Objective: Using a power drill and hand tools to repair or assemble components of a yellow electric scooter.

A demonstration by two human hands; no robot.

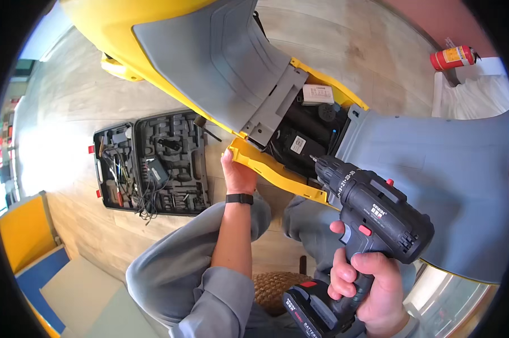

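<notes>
My right hand is wrapped round the grip of a black cordless drill with red buttons and a battery at its base. The drill's bit points up and left, over the open compartment of a yellow and grey scooter body. Inside that compartment sit a black box with a white label, cables and a pale labelled box. My left hand, with a black band on the wrist, grips the left end of a curved yellow side panel. Some of its fingers are hidden behind the panel.
An opened black tool case with hand tools and a coiled cable lies on the wooden floor to the left. A grey seat-like panel stretches off to the right. A red fire extinguisher is at the far right, beside a white bin liner.
</notes>
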